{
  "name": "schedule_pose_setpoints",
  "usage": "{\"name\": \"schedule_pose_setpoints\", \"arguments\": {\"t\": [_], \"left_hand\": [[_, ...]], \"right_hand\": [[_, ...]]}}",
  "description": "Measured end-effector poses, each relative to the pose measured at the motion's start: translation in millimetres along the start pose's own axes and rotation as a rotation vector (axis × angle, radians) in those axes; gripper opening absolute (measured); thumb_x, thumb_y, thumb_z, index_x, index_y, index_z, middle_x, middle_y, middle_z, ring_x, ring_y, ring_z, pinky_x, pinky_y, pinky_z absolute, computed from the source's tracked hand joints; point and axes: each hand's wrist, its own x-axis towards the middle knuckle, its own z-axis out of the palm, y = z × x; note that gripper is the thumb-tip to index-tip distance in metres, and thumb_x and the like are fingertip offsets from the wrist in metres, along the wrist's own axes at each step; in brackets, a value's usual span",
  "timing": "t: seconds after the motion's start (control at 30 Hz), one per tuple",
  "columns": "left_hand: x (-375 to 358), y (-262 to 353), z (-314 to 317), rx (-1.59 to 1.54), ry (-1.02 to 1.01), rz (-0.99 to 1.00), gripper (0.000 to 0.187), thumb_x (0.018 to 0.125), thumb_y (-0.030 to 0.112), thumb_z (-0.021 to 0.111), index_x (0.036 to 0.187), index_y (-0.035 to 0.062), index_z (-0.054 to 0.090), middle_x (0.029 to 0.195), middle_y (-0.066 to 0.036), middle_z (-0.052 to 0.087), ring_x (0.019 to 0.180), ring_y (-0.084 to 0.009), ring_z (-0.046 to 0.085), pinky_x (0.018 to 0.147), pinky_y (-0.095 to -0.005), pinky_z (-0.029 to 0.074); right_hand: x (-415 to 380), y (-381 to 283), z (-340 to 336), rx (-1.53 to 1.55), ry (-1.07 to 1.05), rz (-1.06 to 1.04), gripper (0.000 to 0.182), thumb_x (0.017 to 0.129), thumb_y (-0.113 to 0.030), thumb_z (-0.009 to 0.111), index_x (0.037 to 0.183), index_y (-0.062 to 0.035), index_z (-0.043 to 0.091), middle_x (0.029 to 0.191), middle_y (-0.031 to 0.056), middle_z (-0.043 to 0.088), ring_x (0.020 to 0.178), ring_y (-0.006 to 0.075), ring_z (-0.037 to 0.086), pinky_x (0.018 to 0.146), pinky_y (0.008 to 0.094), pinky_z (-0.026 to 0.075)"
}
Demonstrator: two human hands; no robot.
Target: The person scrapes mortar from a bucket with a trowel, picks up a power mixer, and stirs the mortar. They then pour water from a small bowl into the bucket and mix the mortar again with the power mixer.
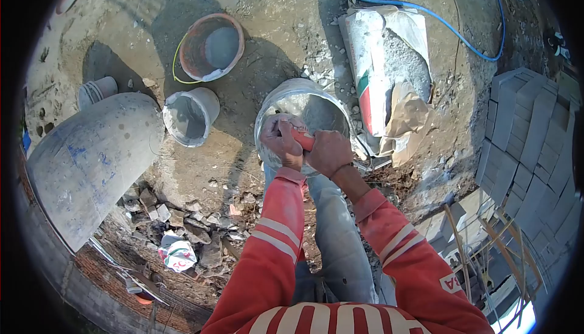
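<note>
Both my hands are closed round an orange-red tool (303,140) above a grey-caked bucket (344,110). My left hand (282,139) wraps its far left end, thumb and fingers curled in. My right hand (330,152) grips the near right side in a fist. Most of the tool is covered by my fingers, and I cannot tell its kind. Grey material coats the bucket's inside, which stands just beyond my legs. To its right lies a torn paper bag (369,100) with grey powder (404,66) spilling open.
An orange bucket (193,45) and a pale bucket (210,104) of grey mix stand left, near a large grey curved surface (97,161). A blue hose (426,9) loops at upper right. Stacked grey blocks (526,133) sit far right; rubble (198,230) lies lower left.
</note>
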Motion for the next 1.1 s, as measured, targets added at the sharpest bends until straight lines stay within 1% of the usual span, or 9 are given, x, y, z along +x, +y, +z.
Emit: {"name": "schedule_pose_setpoints", "arguments": {"t": [0.13,0.27,0.43,0.57,0.67,0.77,0.9,0.97,1.1], "left_hand": [[-0.6,-2.2,13.2,-0.053,-0.101,0.031,0.011,0.089,0.007,0.054,0.082,-0.0006,0.059,0.066,-0.009,0.062,0.055,-0.0155,0.058,0.055,-0.0293,0.051],[-7.7,-15.3,14.7,0.004,-0.190,0.053,0.010,0.088,0.005,0.053,0.083,-0.0019,0.059,0.066,-0.009,0.062,0.056,-0.0154,0.059,0.055,-0.0291,0.050],[-16.8,-16.2,22.2,0.072,-0.271,0.112,0.018,0.093,0.014,0.058,0.084,-0.0012,0.061,0.074,-0.007,0.064,0.065,-0.0137,0.059,0.063,-0.0275,0.048],[-20.7,-24.2,28.1,0.085,-0.252,0.060,0.020,0.094,0.015,0.058,0.083,-0.0016,0.061,0.074,-0.008,0.065,0.066,-0.0141,0.060,0.063,-0.0277,0.048],[-24.5,-25.2,35.4,0.076,-0.304,0.135,0.018,0.094,0.013,0.057,0.086,-0.0026,0.061,0.073,-0.009,0.065,0.064,-0.0141,0.060,0.061,-0.0286,0.049],[-28.6,-34.3,37.1,0.000,-0.365,0.020,0.015,0.093,0.011,0.057,0.090,-0.0036,0.060,0.070,-0.009,0.064,0.062,-0.0138,0.060,0.059,-0.0284,0.049],[-34.1,-27.5,45.5,0.182,-0.451,0.083,0.012,0.091,0.007,0.058,0.094,-0.0042,0.059,0.068,-0.008,0.063,0.060,-0.0125,0.059,0.058,-0.0269,0.048],[-40.4,-23.4,52.6,0.119,-0.479,-0.033,0.012,0.091,0.007,0.058,0.095,-0.0040,0.059,0.068,-0.008,0.063,0.061,-0.0123,0.059,0.057,-0.0268,0.048],[-47.2,-26.8,57.6,0.199,-0.486,-0.015,0.014,0.093,0.010,0.057,0.095,-0.0037,0.059,0.067,-0.008,0.063,0.060,-0.0115,0.059,0.056,-0.0264,0.047]], "right_hand": [[-5.2,9.5,-7.8,0.035,-0.037,0.008,0.048,0.079,-0.049,0.070,0.090,-0.0022,0.073,0.089,0.0209,0.072,0.086,0.0364,0.072,0.077,0.0476,0.058],[-11.5,22.0,-5.0,0.104,-0.020,0.082,0.049,0.079,-0.051,0.070,0.090,-0.0035,0.073,0.091,0.0208,0.072,0.088,0.0367,0.072,0.079,0.0480,0.057],[-17.1,35.1,1.9,0.116,-0.015,0.143,0.049,0.078,-0.050,0.071,0.097,-0.0046,0.071,0.095,0.0215,0.072,0.092,0.0377,0.071,0.079,0.0475,0.056],[-21.3,40.6,-1.7,0.178,-0.003,0.189,0.048,0.077,-0.047,0.073,0.101,-0.0056,0.069,0.098,0.0225,0.072,0.094,0.0396,0.070,0.081,0.0478,0.056],[-22.4,45.5,0.4,0.207,0.000,0.230,0.046,0.075,-0.045,0.074,0.099,-0.0057,0.068,0.097,0.0226,0.071,0.093,0.0400,0.070,0.081,0.0480,0.056],[-24.9,52.6,7.9,0.216,0.052,0.250,0.043,0.073,-0.040,0.076,0.096,-0.0052,0.068,0.095,0.0223,0.072,0.091,0.0400,0.070,0.081,0.0484,0.056],[-29.1,63.7,16.9,0.284,0.127,0.289,0.036,0.070,-0.033,0.077,0.092,-0.0048,0.067,0.090,0.0214,0.072,0.088,0.0408,0.070,0.079,0.0491,0.056],[-35.3,62.2,15.3,0.304,0.159,0.302,0.034,0.070,-0.029,0.076,0.091,-0.0045,0.068,0.089,0.0218,0.072,0.086,0.0419,0.070,0.078,0.0496,0.056],[-41.1,72.1,23.3,0.312,0.203,0.344,0.033,0.070,-0.024,0.075,0.093,-0.0021,0.069,0.087,0.0239,0.071,0.085,0.0428,0.070,0.078,0.0500,0.056]]}}
